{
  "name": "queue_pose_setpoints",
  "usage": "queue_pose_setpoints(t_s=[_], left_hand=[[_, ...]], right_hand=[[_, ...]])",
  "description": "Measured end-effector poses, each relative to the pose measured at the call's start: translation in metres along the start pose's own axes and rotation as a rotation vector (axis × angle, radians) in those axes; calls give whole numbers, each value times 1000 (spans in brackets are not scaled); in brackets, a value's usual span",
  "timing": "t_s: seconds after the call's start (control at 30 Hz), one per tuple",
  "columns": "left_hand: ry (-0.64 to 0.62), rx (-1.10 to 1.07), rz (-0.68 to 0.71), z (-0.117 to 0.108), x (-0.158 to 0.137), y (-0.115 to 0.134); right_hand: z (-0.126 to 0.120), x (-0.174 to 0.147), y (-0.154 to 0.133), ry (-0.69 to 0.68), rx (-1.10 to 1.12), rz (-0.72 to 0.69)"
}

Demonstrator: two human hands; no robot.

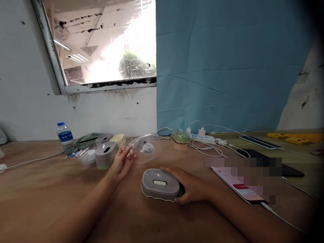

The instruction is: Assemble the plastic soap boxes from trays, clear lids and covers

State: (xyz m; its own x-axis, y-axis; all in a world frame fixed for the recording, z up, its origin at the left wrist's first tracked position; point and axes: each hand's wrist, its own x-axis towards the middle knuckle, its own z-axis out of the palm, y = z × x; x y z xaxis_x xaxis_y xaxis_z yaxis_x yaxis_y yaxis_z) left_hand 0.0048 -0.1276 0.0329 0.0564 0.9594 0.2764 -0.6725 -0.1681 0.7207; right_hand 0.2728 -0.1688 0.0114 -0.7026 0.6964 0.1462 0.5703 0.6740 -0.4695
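A grey oval box [161, 185] with a slot in its lid, a cream bar showing through it, sits on the table in front of me. My right hand [191, 184] wraps its right end, thumb in front and fingers behind. Farther back, my left hand [124, 162] pinches the edge of a blurred, clear plastic piece, like a bowl or lid [153, 152], with a whitish patch in its middle. Left of that hand stand stacked grey lids [105, 151] with slots, beside another clear plastic container [87, 155] and some cream pieces [118, 139].
A water bottle [66, 140] and a green pouch [87, 139] stand back left. Near the wall are a green-topped box [180, 136], a power strip [204, 137] and loose white cables. To my right lies a lit tablet [240, 185], with a black flat device [291, 169] behind it.
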Motion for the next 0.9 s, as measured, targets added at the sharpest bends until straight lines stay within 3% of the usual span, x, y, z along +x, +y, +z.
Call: queue_pose_setpoints(t_s=[0.13, 0.3, 0.47, 0.9], left_hand=[[-60, -124, -125, 1, -23, -5], [-105, -112, -130, 3, -27, -10], [-112, -85, -121, 1, -28, -16], [-70, -37, -212, -4, -25, -22]], right_hand=[[0, 0, 0, 53, 12, 32], [2, 0, -18, 212, -47, 96], [6, 0, -29, 318, -53, 35], [6, -2, -25, 460, -79, -56]])
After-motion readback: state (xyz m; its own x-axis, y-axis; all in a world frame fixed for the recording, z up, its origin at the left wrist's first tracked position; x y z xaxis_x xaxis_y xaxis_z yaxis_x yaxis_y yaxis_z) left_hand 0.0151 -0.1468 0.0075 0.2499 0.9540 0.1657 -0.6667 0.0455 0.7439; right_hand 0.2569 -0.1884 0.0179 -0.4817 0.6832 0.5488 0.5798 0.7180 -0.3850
